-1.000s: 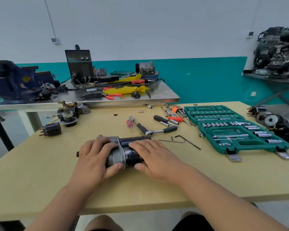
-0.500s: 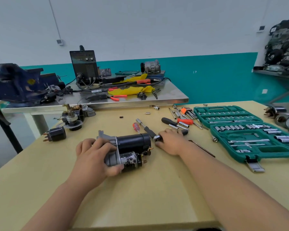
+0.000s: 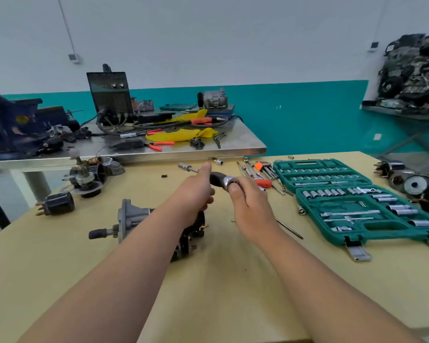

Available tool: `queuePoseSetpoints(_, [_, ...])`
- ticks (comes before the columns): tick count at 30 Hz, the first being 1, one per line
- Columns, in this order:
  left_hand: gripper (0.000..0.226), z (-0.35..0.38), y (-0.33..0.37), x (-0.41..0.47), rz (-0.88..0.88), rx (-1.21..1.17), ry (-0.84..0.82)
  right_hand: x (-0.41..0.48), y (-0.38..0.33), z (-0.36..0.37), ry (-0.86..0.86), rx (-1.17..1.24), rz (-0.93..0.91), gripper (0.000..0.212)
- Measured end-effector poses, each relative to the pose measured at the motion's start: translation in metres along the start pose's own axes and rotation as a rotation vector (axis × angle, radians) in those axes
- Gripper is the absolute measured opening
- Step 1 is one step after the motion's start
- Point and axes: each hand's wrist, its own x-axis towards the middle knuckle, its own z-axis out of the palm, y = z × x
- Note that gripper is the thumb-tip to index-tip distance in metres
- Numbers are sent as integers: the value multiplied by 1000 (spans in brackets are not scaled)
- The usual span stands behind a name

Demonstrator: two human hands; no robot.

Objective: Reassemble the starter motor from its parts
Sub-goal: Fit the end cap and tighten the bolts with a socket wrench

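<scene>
Starter motor [image 3: 131, 216]: lies on its side near the middle of the tabletop [image 3: 233, 280], pinion shaft toward the left edge, rear part hidden under the left forearm. Ratchet wrench [image 3: 227, 181]: held above the tabletop. Left hand [image 3: 196, 191]: curled round its black handle, thumb extended. Right hand [image 3: 248, 201]: pinching its silver head. Socket set case [image 3: 332, 174]: open, by the right edge.

Tan table [image 3: 233, 293], starter motor [image 3: 131, 216], open green socket case [image 3: 317, 219], black plug [image 3: 57, 204], hex key [image 3: 289, 229]
</scene>
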Motion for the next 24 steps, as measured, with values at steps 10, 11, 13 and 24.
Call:
queuePoseSetpoints(10, [33, 44, 10, 14, -78, -633, 120, -22, 1, -24, -3, 59, -1, 15])
queuePoseSetpoints(11, [31, 41, 12, 17, -99, -706, 150, -24, 2, -27, -10, 33, -38, 17])
queuePoseSetpoints(13, [22, 24, 16, 28, -181, -877, 258, -33, 4, -32, -39, 8, -121, 27])
queuePoseSetpoints(24, [27, 123, -47, 21, 80, 226, -13, 38, 61, -72, -55, -19, 750, 17])
